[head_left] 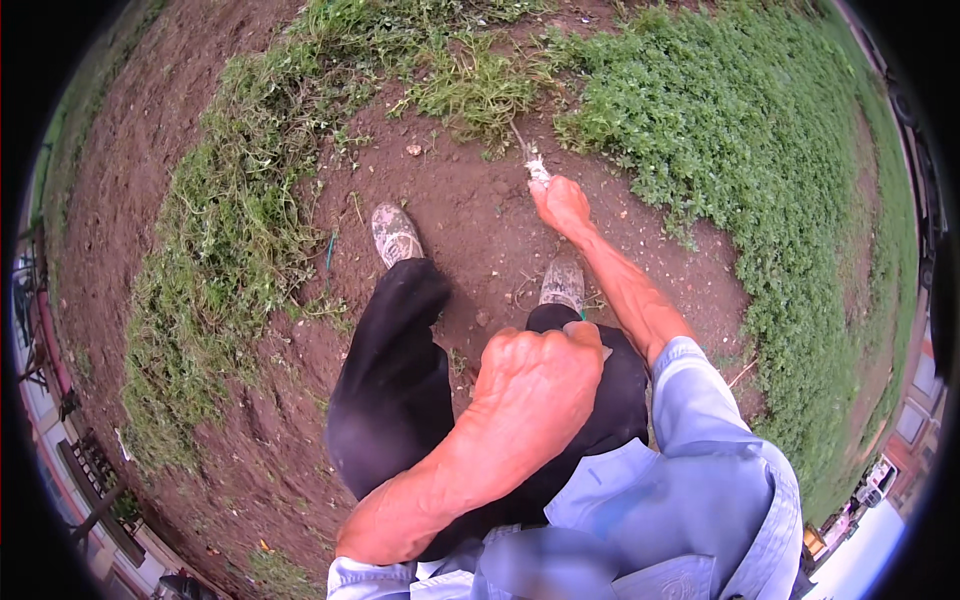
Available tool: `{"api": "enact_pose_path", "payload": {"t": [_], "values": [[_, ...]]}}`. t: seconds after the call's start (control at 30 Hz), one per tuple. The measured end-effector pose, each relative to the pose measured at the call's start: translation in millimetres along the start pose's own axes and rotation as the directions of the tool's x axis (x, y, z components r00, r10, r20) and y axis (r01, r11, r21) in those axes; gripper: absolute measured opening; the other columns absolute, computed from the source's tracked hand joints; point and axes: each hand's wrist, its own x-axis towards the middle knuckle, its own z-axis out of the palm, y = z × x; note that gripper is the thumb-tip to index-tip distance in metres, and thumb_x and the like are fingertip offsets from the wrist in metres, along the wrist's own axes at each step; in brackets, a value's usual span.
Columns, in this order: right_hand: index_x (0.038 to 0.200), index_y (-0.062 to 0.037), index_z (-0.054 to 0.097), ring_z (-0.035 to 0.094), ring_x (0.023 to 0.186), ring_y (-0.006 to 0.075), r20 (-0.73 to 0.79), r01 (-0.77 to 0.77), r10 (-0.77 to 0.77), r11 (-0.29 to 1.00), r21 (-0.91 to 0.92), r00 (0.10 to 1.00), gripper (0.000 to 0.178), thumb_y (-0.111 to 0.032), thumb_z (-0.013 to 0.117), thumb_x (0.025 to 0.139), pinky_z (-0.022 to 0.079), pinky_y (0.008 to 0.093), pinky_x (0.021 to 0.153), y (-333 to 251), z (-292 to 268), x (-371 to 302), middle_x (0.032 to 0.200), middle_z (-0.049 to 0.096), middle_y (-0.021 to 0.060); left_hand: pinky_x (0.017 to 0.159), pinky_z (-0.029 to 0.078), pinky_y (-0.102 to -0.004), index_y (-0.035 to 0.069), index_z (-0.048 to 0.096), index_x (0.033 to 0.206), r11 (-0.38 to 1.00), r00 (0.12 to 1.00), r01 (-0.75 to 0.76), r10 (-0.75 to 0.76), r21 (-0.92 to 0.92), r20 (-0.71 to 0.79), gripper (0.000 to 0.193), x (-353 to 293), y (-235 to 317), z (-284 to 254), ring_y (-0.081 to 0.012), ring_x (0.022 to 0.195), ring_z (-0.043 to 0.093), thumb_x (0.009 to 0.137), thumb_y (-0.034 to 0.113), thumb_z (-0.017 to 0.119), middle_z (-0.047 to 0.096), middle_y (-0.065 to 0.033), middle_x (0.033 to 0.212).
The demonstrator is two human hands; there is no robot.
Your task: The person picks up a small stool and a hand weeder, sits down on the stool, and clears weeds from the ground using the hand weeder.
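The right hand [564,205] is clamping fingers on a tool [538,167] — seemingly working greenery [478,95], needing steadiness. The left hand [538,372] is fisting, contents hidden.

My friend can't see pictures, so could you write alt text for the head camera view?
A person's right hand grips a thin, pale-handled tool pointing toward green plants on brown soil, seen from above. The left hand is curled closed above dark trousers, with two dirty shoes planted beyond.
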Motion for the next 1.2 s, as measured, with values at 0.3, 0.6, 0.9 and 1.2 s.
{"api": "enact_pose_path", "payload": {"t": [0.3, 0.6, 0.9, 1.2], "values": [[0.085, 0.0035, 0.063, 0.065, 0.085, 0.0465, -0.106, 0.045, -0.029, 0.988, 0.15, 0.994, 0.048, -0.044, 0.062, 0.087, 0.05, 0.0524, 0.073, -76, 13, 42, 0.086, 0.066, 0.0292, 0.048, 0.048, -0.0429, 0.004, 0.053, 0.074, 0.999, 0.999, 0.046, -0.046, 0.023, -0.019, 0.026, 5, -6, -10, -0.0331, 0.048, 0.062, 0.087, 0.023, 0.065, 0.057, -0.0141, 0.051], [0.095, 0.0019, 0.063, 0.066, 0.091, 0.0432, -0.239, -0.228, 0.202, 0.97, -0.087, 0.95, 0.043, -0.04, 0.057, 0.089, 0.051, 0.0519, 0.08, 31, -13, 29, 0.094, 0.068, 0.0261, 0.05, 0.048, -0.0414, 0.005, 0.053, 0.074, 0.999, 1.0, 0.006, -0.006, 0.041, -0.023, 0.023, 1, -6, -8, -0.0301, 0.048, 0.062, 0.086, 0.02, 0.065, 0.058, -0.0121, 0.053], [0.085, 0.0042, 0.062, 0.067, 0.076, 0.0427, -0.111, 0.306, -0.311, 0.95, -0.06, 0.944, 0.037, -0.032, 0.055, 0.088, 0.053, 0.051, 0.071, -117, 11, 39, 0.078, 0.067, 0.0253, 0.047, 0.048, -0.0416, 0.004, 0.053, 0.072, 0.999, 0.999, 0.004, -0.002, 0.04, -0.036, 0.025, 6, -4, -2, -0.0319, 0.047, 0.062, 0.086, 0.021, 0.065, 0.057, -0.0144, 0.05], [0.092, 0.0031, 0.066, 0.065, 0.093, 0.0441, -0.245, -0.172, 0.202, 0.976, 0.137, 0.948, 0.045, -0.042, 0.064, 0.086, 0.051, 0.0513, 0.078, -6, 0, 41, 0.095, 0.067, 0.0275, 0.048, 0.048, -0.0416, 0.004, 0.053, 0.072, 1.0, 0.999, 0.008, -0.008, 0.01, -0.04, 0.025, 4, -4, 0, -0.0318, 0.046, 0.061, 0.087, 0.02, 0.063, 0.058, -0.0145, 0.051]]}}
